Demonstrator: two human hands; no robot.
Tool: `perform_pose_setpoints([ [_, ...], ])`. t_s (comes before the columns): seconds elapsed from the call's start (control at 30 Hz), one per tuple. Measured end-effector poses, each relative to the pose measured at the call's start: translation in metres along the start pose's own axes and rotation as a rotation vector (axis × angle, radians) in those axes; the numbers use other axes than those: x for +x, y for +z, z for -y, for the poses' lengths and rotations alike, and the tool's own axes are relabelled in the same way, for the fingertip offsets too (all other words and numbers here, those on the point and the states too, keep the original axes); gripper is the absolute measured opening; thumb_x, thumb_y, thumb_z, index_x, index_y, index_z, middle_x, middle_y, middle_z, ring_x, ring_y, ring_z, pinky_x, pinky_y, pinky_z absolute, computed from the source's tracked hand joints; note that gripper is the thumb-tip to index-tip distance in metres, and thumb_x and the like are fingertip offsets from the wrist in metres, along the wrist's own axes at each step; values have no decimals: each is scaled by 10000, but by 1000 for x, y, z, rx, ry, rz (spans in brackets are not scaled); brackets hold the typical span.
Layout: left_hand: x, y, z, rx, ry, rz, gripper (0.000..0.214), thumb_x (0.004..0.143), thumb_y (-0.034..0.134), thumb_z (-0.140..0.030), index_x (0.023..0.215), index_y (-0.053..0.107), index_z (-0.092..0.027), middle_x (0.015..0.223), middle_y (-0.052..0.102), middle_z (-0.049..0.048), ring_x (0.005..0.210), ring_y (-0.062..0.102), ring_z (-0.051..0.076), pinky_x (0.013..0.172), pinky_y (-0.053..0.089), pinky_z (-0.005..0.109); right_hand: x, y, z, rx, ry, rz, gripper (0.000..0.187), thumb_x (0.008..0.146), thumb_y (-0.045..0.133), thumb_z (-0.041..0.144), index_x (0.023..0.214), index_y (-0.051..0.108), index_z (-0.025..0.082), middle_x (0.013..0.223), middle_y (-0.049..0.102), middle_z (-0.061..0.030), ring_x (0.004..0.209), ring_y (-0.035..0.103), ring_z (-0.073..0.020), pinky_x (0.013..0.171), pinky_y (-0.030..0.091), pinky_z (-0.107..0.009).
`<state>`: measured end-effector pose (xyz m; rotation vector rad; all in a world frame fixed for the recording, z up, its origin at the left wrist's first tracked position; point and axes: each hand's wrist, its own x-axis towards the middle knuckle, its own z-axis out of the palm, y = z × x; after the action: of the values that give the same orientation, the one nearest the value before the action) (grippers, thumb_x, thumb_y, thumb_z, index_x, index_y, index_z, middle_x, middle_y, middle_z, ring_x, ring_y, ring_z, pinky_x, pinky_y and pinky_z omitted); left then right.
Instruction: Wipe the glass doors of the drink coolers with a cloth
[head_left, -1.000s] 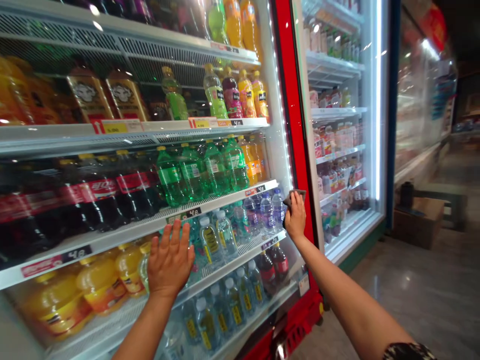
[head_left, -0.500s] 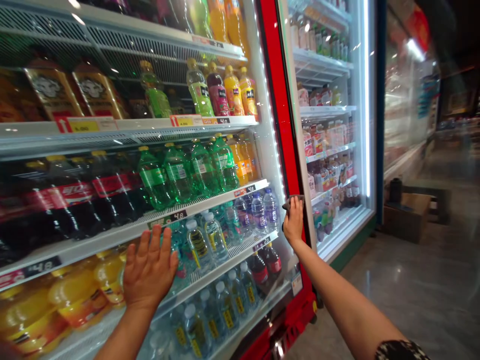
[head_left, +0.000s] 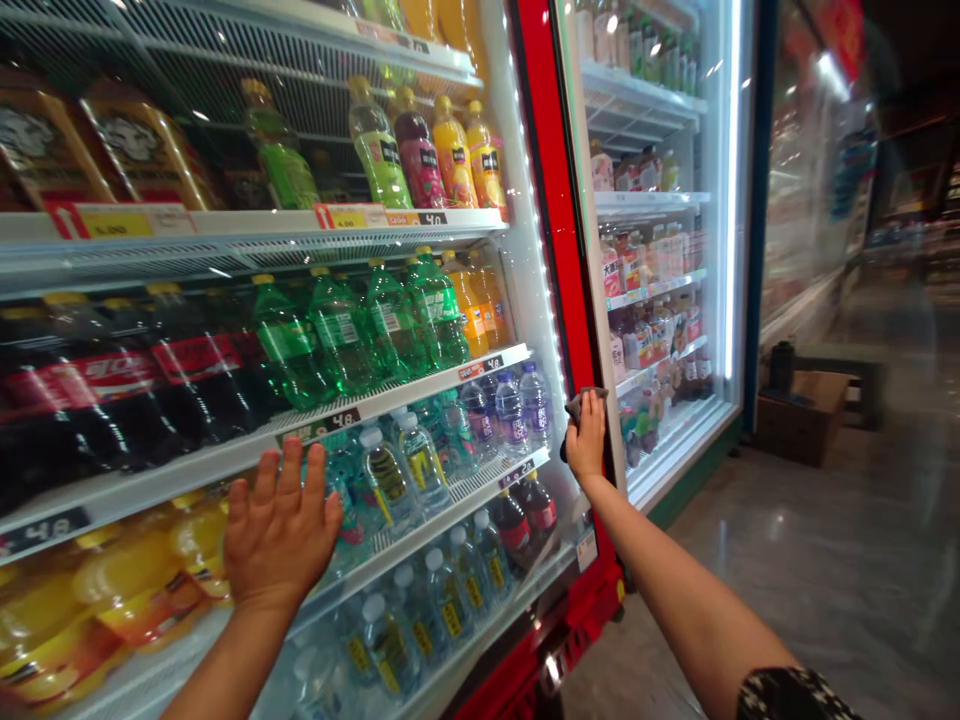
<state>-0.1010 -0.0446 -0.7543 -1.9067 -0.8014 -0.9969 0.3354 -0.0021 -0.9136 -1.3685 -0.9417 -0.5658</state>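
My left hand lies flat with fingers spread against the glass door of a drinks cooler, in front of shelves of water and orange bottles. My right hand presses a small grey cloth against the door's right side, beside the red frame. The fingers are stretched over the cloth. Behind the glass stand green soda bottles, dark cola bottles and small water bottles.
A second lit cooler with small bottles stands to the right of the red frame. A cardboard box sits on the shiny floor farther right, near a dark bench and more display cases.
The view has shifted so the cooler sits lower-left in frame. My left hand has slid left along the glass. My right hand with the cloth stays by the red frame, about the same height.
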Motion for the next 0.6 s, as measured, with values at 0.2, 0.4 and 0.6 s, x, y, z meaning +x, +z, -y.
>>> perform_pose_setpoints([
  [0.2,0,0,1,20,4,4,874,902,617,-233,1630,140,-309,1699,126,2,1581,57,190,1311,-28,386,62,12,4,6,-30,-6,718,922,371,192,1620,203,195,1654,305,-117,1566,146,-277,1234,260,-573],
  [0.4,0,0,1,21,9,2,868,908,610,-227,1630,137,-310,1700,116,-7,1580,52,181,1310,-32,375,16,2,-3,-39,20,47,678,974,402,329,1618,215,234,1654,309,-126,1568,139,-310,1196,291,-613],
  [0.6,0,1,1,48,21,-14,860,906,609,-227,1631,149,-284,1698,128,7,1580,68,186,1311,-18,383,3,14,11,11,95,-6,661,1011,337,363,1627,169,194,1662,266,-177,1572,97,-339,1160,241,-716],
])
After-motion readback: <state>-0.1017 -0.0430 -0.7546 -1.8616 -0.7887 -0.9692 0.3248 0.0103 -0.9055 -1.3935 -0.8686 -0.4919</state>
